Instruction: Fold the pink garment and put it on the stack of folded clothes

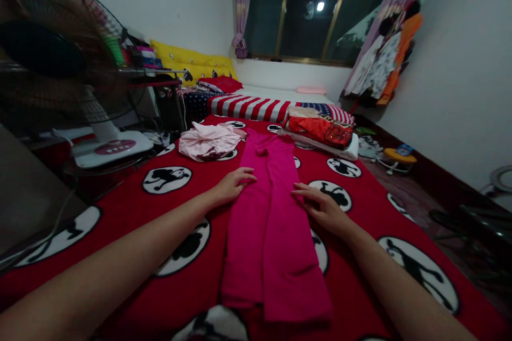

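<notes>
A pair of bright pink trousers point(272, 224) lies flat and lengthwise on a red blanket point(132, 208) printed with white circles and black figures. My left hand point(232, 184) rests palm down on the trousers' left edge, fingers spread. On the right edge lies my right hand point(320, 205), also flat with fingers apart. Neither hand grips the cloth.
A crumpled pale pink garment point(208, 141) lies beyond my left hand. A red folded pile point(320, 129) sits at the far right of the bed. A standing fan point(60, 64) is close on the left. Clothes point(384, 58) hang by the window; a small stool point(400, 157) stands on the floor.
</notes>
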`<state>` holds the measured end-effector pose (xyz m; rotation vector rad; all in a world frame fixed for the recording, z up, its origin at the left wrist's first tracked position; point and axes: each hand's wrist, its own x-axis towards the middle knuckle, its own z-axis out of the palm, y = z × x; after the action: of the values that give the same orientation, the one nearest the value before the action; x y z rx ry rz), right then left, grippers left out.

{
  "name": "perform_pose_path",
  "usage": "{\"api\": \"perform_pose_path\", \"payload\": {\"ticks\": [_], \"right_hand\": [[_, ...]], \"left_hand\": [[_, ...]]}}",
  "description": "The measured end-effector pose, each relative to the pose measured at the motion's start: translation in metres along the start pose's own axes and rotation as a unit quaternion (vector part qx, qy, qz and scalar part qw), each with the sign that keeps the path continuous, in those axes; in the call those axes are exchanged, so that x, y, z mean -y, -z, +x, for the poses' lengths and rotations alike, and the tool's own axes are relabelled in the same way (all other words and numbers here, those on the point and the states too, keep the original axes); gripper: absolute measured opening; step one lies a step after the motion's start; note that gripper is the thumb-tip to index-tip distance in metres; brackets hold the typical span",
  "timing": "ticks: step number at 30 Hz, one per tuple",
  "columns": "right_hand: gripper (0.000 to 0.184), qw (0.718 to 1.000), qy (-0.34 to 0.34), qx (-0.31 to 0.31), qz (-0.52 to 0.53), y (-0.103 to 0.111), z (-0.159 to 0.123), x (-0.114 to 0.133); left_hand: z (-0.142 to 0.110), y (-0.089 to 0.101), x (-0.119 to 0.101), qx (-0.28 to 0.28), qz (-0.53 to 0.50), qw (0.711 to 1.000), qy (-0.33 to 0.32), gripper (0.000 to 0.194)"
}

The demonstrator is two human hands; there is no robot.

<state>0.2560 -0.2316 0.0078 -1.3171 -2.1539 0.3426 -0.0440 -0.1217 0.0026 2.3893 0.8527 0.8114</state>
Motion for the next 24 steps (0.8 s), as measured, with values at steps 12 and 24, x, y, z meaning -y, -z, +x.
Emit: {"api": "perform_pose_path", "payload": {"ticks": [12, 24], "right_hand": [[0.051, 0.992, 0.041, 0.123, 0.006, 0.009, -0.008, 0.042], [0.032, 0.982, 0.021, 0.155, 0.105, 0.019, -0.008, 0.074]], "left_hand": [[-0.056, 0.032, -0.041, 0.148, 0.015, 0.989, -0.017, 0.063], [-0.057, 0.031, -0.069, 0.207, -0.033, 0.974, -0.091, 0.037]]}}
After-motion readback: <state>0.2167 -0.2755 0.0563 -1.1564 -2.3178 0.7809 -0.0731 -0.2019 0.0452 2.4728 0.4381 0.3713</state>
